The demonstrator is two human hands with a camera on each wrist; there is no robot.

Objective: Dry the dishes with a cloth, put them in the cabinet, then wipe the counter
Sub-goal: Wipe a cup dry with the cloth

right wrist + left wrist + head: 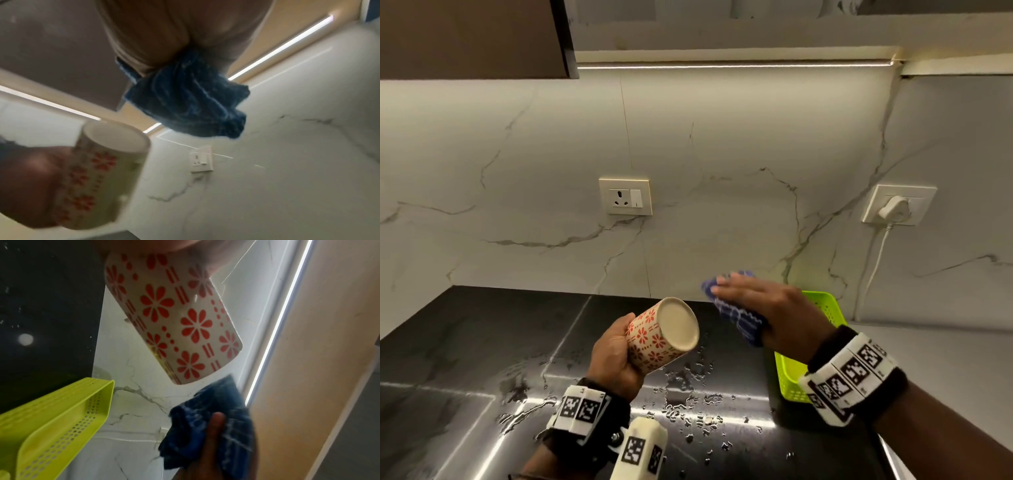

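Above the wet surface (482, 342), our left hand (613, 359) grips the cup (664, 334) base-outward for drying; our right hand (767, 308) holds the cloth (736, 315).

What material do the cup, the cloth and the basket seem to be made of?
Cup: probably glazed ceramic, with a matte unglazed-looking base and printed red flowers. Cloth: woven fabric, blue with white checks, soft folds. Basket: lime-green moulded plastic, smooth, with perforated walls.

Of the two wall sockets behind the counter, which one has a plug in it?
The right socket, beyond the green basket: a white plug sits in it and its cord hangs down the wall. The left socket, above the cup, has nothing in it.
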